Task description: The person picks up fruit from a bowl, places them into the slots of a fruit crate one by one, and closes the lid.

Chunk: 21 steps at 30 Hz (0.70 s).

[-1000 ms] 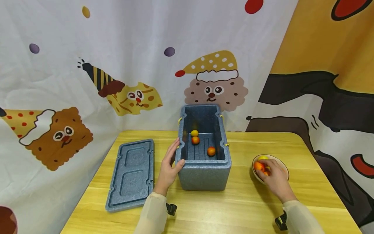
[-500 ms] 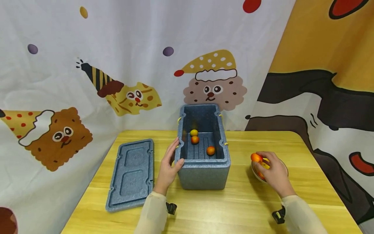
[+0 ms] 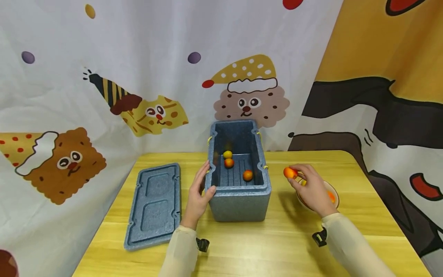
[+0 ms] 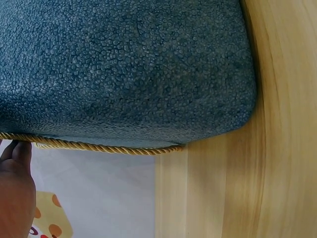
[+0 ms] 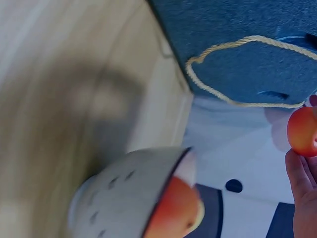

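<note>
- Left of the left fingers (image 3: 202,174), a lid (image 3: 154,204) flat on the table (image 3: 238,250).
- Touching the box (image 3: 240,207) with left fingers spread wide.
- Pinching a red-orange fruit (image 3: 290,172) in the right fingers (image 3: 306,168), with a bowl (image 5: 124,193) below and to their right.
- Right of the left fingers, inside the box: three fruits (image 3: 229,163).

Here's the wooden surface (image 3: 242,246): blue-grey box (image 3: 240,207) touching the left fingers (image 3: 202,176), lid (image 3: 154,206) left of them, bowl (image 5: 126,191) near the right fingers (image 3: 301,167).
</note>
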Available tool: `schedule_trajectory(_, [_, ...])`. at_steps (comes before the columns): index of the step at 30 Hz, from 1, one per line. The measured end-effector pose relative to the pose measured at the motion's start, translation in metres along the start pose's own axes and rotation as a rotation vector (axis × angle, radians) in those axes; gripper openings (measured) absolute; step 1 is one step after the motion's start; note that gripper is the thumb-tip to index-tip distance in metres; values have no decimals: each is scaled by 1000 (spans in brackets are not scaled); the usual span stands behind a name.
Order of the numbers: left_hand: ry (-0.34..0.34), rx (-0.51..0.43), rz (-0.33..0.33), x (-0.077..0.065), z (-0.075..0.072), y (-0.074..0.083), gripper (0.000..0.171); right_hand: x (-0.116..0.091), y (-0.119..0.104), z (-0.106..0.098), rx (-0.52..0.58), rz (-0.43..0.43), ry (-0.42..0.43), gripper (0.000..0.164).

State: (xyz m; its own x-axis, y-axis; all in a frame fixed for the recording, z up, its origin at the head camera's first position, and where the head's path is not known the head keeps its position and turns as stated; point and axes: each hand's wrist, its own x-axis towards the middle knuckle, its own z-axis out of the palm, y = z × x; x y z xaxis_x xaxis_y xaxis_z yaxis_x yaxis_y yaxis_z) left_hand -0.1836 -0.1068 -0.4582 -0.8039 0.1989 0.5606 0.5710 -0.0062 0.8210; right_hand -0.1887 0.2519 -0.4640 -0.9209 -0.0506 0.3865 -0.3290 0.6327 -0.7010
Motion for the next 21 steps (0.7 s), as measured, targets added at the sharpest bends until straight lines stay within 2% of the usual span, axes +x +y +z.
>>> schedule_trajectory(5, [-6, -4, -5, 0, -1, 0, 59, 14, -14, 6, 15, -12, 3, 36])
schedule_trajectory(11, [-5, -6, -10, 1, 0, 0, 59, 31, -33, 11, 16, -78, 42, 38])
schedule_trajectory(21, [13, -3, -7, 0, 1, -1, 58, 41, -54, 14, 71, -112, 75, 36])
